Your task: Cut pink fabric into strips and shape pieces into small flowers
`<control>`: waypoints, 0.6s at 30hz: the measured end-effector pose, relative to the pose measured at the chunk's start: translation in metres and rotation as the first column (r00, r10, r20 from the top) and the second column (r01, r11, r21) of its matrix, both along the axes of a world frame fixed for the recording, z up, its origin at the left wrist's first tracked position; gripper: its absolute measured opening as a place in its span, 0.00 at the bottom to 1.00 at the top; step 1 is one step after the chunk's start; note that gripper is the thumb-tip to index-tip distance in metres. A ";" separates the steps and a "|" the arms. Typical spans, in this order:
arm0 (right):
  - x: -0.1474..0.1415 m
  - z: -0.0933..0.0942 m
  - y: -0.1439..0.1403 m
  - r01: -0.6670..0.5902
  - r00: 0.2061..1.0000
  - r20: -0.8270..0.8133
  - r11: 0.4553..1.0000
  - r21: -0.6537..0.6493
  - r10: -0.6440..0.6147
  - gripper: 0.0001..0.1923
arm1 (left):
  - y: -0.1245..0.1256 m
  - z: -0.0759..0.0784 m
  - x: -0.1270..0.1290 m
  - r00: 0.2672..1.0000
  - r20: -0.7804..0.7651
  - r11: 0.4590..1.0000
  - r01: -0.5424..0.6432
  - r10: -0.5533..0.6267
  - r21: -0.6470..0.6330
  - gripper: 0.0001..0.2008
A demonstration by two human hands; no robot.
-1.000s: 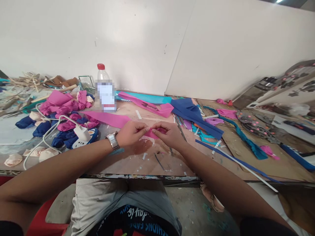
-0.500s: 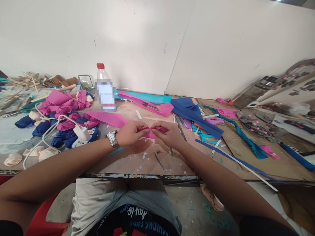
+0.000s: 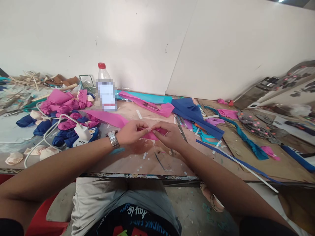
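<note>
My left hand (image 3: 131, 132), with a metal watch on the wrist, and my right hand (image 3: 168, 134) meet over the middle of the worktable (image 3: 137, 162). Both pinch the end of a long pink fabric strip (image 3: 105, 118) that trails back to the left toward the bottle. The fingertips nearly touch, and the folded pink end between them is mostly hidden by my fingers.
A red-capped plastic bottle (image 3: 105, 88) stands behind my hands. A heap of pink and blue fabric rolls (image 3: 64, 111) with a white charger and cable (image 3: 82, 132) lies left. Blue fabric (image 3: 194, 114), teal scraps and a second pink strip (image 3: 150, 106) lie right. Cream fabric roses (image 3: 13, 158) sit at the near-left edge.
My hands stay together on the pink strip; the fingers have shifted slightly on the folded end. The view has drifted a little.
</note>
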State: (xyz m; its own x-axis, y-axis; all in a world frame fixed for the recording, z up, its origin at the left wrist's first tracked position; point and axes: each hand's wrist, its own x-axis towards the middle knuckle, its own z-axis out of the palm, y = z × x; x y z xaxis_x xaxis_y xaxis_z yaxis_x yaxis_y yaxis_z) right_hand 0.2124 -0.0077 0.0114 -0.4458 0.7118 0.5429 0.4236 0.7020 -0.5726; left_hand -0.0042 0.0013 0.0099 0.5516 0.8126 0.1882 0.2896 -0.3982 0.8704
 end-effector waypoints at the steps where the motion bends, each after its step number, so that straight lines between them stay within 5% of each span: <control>1: 0.000 0.000 0.000 -0.009 1.000 0.005 1.000 0.009 0.009 0.05 | 0.000 -0.001 0.000 1.000 0.015 1.000 0.001 -0.001 -0.016 0.18; 18: 0.002 -0.001 0.000 -0.021 0.998 0.067 0.997 0.074 0.016 0.06 | 0.001 -0.003 0.001 0.999 0.007 0.998 -0.043 0.043 -0.038 0.23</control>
